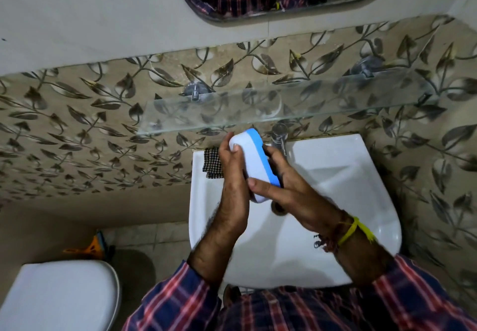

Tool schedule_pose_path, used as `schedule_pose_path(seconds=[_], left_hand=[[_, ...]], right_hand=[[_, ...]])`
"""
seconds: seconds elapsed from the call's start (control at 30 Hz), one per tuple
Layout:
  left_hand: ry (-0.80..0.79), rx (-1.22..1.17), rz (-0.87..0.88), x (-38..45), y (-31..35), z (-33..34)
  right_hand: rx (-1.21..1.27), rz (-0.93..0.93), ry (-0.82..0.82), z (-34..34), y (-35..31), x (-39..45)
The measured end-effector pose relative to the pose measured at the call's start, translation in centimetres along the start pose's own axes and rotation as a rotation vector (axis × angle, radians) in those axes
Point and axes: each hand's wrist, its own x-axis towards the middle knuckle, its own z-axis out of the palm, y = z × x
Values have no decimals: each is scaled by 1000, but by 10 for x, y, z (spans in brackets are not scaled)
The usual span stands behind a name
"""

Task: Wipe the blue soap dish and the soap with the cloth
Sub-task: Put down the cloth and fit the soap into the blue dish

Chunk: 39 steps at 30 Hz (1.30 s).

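1. Both arms wear sleeves [178, 302] of a plaid shirt, dark blue with red and pale pink stripes, rolled back so the forearms are bare.
2. The right wrist carries a yellow thread band [355, 230] with loose ends.
3. Beside it sits a darker beaded bracelet [326, 242].

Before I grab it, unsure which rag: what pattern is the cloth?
Black-and-white check, best in the head view: cloth.
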Motion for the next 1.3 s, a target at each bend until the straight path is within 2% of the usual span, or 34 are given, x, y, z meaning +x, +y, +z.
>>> schedule_pose_path(seconds=[0.13,0.23,0.3,0.37,0.43,0.53,0.6,0.67,0.77,0.9,1.03,1.3], left_hand=[[0,156,148,13,16,-14],[-117,224,241,23,30,-32],[-202,280,254,31,39,-39],[-225,231,235,38,47,-42],[-157,176,244,45,54,-42],[12,158,238,55,61,-34],[139,236,199,65,66,-25],[228,338,159,81,72,-17],[214,377,63,105,81,-11],[236,498,42,126,80,-14],[260,669,128,133,74,-6],[221,809,239,135,60,12]], right_hand=[[-46,29,122,-5,-12,8],[-107,53,232,-13,-27,12],[-66,49,215,-20,-37,15],[15,40,184,-27,-46,19],[54,18,232,-32,-56,28],[14,-47,437,-38,-70,47],[-112,-97,538,-39,-79,64],[-372,-129,633,-40,-84,82],[-667,-134,740,-42,-93,104],[-844,-87,796,-44,-93,124],[-911,-50,852,-46,-88,131],[-919,-2,970,-59,-82,125]])
